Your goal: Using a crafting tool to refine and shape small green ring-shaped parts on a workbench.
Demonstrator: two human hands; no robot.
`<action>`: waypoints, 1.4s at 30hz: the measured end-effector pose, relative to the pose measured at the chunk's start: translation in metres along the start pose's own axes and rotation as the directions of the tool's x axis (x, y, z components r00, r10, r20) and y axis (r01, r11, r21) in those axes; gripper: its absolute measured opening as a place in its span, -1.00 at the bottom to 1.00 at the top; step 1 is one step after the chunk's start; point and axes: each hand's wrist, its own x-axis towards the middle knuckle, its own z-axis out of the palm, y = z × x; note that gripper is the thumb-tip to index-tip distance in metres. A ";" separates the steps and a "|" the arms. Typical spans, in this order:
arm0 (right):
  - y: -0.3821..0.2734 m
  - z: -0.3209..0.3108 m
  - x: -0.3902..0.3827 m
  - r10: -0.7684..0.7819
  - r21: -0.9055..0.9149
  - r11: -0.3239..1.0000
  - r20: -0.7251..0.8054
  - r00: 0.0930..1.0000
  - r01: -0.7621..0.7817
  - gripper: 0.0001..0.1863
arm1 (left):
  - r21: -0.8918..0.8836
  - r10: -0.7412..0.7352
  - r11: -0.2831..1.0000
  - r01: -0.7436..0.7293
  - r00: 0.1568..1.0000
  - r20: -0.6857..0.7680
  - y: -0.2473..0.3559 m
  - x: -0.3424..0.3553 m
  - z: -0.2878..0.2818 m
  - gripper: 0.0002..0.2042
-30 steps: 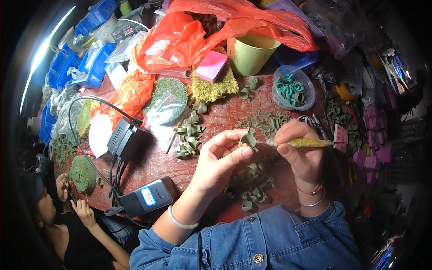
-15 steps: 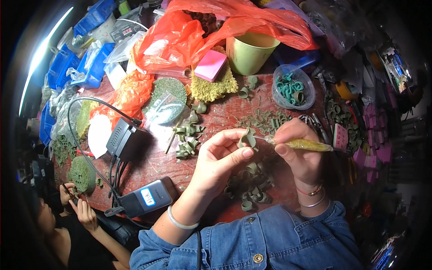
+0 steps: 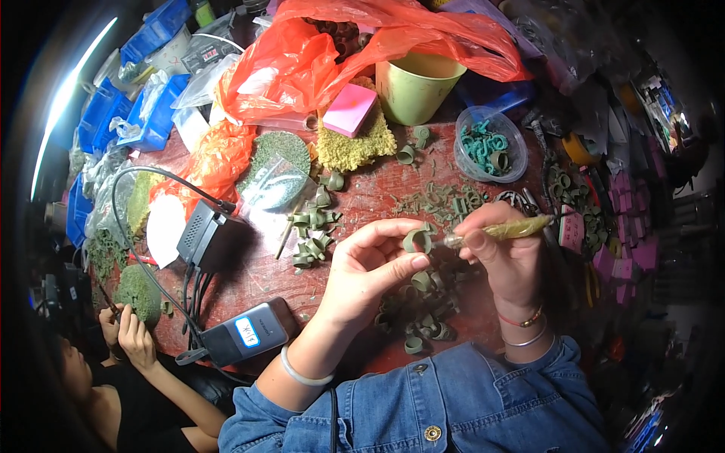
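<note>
Between thumb and fingers, my left hand point(image 3: 366, 266) pinches a small olive-green ring-shaped piece point(image 3: 414, 241), its round opening showing. My right hand point(image 3: 500, 264) is closed around a slim yellow-green applicator point(image 3: 516, 229) that looks wrapped in clear film. The applicator's narrow pale tip points left and meets the side of the ring piece, though whether it touches cannot be made out. Just below both hands lies a loose pile of similar green ring pieces point(image 3: 427, 328). Another row of green pieces point(image 3: 311, 240) sits to the left of my left hand.
Beyond my hands are green scraps point(image 3: 434, 202), a clear tub of teal pieces point(image 3: 489, 167), a yellow-green cup point(image 3: 418, 98) and a pink block point(image 3: 350, 109) on yellow sponge. A cabled black box point(image 3: 205, 235) and power bank point(image 3: 245, 332) stand left. Another person's hands point(image 3: 134, 336) work at lower left.
The ring piece has turned in my left fingers, so its opening now shows. The applicator's rear end has tilted upward in my right hand. The other person's hands have moved closer together.
</note>
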 end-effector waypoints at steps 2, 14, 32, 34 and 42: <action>0.003 0.000 0.000 -0.009 0.058 0.998 -0.017 1.000 0.010 -0.82 | -0.013 -0.004 1.000 0.004 1.000 -0.001 -0.001 -0.001 0.000 -0.62; 0.012 -0.004 0.004 0.091 0.272 0.961 -0.169 0.981 -0.042 -0.75 | 0.037 0.038 0.999 -0.037 0.999 -0.024 -0.001 0.001 0.005 -0.64; 0.001 0.011 0.006 -0.044 -0.227 0.972 0.088 0.995 0.064 -0.73 | 0.038 0.173 0.984 -0.173 0.985 -0.003 -0.004 0.001 0.006 -0.58; -0.002 0.010 0.006 -0.040 -0.228 0.972 0.094 0.995 0.060 -0.72 | 0.047 0.179 0.983 -0.180 0.983 0.025 -0.004 0.003 0.005 -0.57; -0.001 0.009 0.007 -0.053 -0.236 0.968 0.117 0.992 0.080 -0.72 | 0.119 0.229 0.965 -0.235 0.972 0.059 -0.008 0.005 0.000 -0.63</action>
